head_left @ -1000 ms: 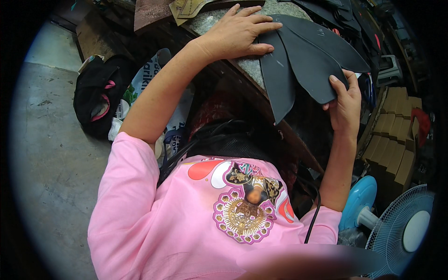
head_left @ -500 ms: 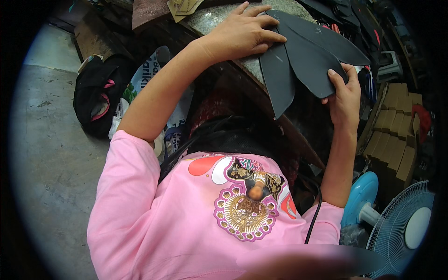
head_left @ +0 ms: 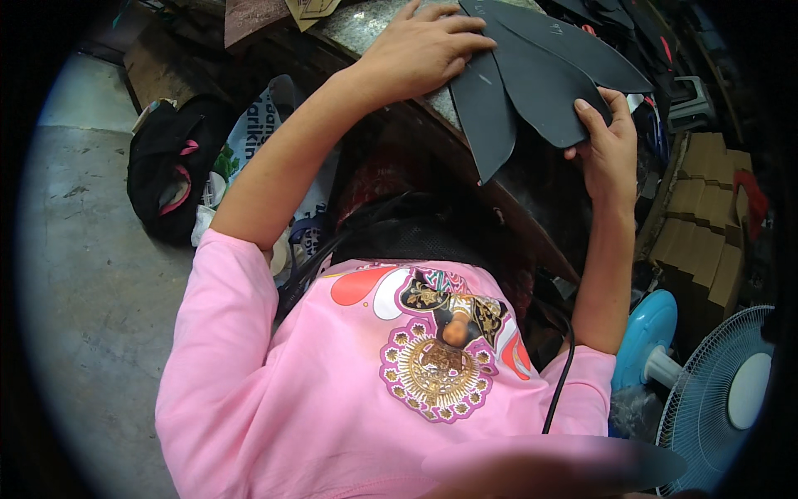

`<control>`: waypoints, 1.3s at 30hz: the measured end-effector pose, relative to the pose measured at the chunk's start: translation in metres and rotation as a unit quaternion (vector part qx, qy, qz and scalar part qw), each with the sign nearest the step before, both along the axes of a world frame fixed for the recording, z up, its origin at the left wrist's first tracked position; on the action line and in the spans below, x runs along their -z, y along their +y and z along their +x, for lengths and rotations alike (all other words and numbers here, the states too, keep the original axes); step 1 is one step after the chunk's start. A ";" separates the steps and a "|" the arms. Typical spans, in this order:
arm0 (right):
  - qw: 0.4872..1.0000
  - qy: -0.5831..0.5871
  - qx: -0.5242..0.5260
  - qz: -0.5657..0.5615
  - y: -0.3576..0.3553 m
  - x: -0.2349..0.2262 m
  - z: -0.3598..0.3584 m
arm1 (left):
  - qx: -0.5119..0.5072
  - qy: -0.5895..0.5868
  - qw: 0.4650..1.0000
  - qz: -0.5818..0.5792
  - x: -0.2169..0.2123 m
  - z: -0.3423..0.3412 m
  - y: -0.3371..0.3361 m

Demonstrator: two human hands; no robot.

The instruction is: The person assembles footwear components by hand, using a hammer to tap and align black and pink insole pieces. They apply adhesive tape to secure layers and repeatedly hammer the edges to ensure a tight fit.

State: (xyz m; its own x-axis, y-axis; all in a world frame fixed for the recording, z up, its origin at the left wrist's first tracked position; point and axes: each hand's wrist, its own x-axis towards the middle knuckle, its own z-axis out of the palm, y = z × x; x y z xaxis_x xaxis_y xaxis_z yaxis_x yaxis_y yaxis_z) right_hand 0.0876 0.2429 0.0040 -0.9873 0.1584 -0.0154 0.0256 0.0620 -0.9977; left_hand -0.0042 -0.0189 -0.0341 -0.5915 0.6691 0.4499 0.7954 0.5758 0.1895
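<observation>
Three dark grey flat sheet pieces, rounded like leaves and cut from a thin material I cannot name, overlap in a fan at the worktable's edge. My right hand (head_left: 607, 133) pinches the rounded near end of the middle sheet piece (head_left: 549, 91), thumb on top and fingers mostly hidden beneath. Fingers stretched out, my left hand (head_left: 424, 50) rests at the upper end of the narrower left sheet piece (head_left: 485, 125). That piece hangs past the edge, tip toward me. Behind the middle one lies the right sheet piece (head_left: 582, 46), bearing pale marks.
The speckled worktable (head_left: 366, 29) holds brown boards (head_left: 253, 18) at its far left. A black bag (head_left: 170, 170) and a printed plastic bag (head_left: 253, 125) are at left. Stacked cardboard boxes (head_left: 698, 220), a white fan (head_left: 723, 399) and a blue round-headed object (head_left: 648, 333) stand at right.
The hands and sheet pieces sit slightly higher in the picture, as does much of the surroundings, so the view has shifted. Both hands keep nearly the same places on the pieces.
</observation>
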 end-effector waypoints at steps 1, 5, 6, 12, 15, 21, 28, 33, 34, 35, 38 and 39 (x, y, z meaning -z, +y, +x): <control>0.999 0.016 -0.018 -0.024 0.001 0.001 -0.001 | -0.013 -0.037 0.997 0.073 -0.001 0.004 0.000; 0.996 0.022 0.004 -0.091 0.007 0.001 -0.002 | -0.034 -0.255 0.847 0.465 -0.002 0.034 0.005; 0.993 0.028 0.013 -0.116 0.008 0.000 -0.002 | -0.032 -0.320 0.753 0.574 -0.003 0.042 0.008; 0.986 0.049 0.024 -0.161 0.005 -0.003 0.002 | 0.076 -0.586 0.511 0.625 -0.018 0.063 0.001; 0.985 0.044 0.013 -0.166 0.001 -0.002 0.003 | 0.098 -0.656 0.479 0.574 -0.022 0.068 0.007; 0.986 0.049 -0.013 -0.157 -0.003 0.003 0.006 | 0.101 -0.663 0.514 0.535 -0.023 0.073 0.022; 0.992 0.061 0.003 -0.113 -0.010 -0.001 0.011 | 0.056 -0.623 0.565 0.538 -0.025 0.076 0.025; 0.995 0.094 0.009 -0.015 -0.014 -0.005 0.019 | 0.058 -0.618 0.563 0.545 -0.027 0.077 0.026; 0.994 0.105 0.009 0.007 -0.015 -0.005 0.020 | 0.062 -0.621 0.562 0.542 -0.028 0.076 0.026; 0.993 0.114 0.013 0.014 -0.016 -0.005 0.021 | 0.067 -0.626 0.557 0.542 -0.029 0.076 0.025; 0.990 0.133 0.020 0.031 -0.019 -0.006 0.023 | 0.059 -0.623 0.567 0.536 -0.031 0.076 0.026; 0.990 0.136 0.021 0.035 -0.020 -0.007 0.023 | 0.050 -0.621 0.575 0.531 -0.031 0.076 0.026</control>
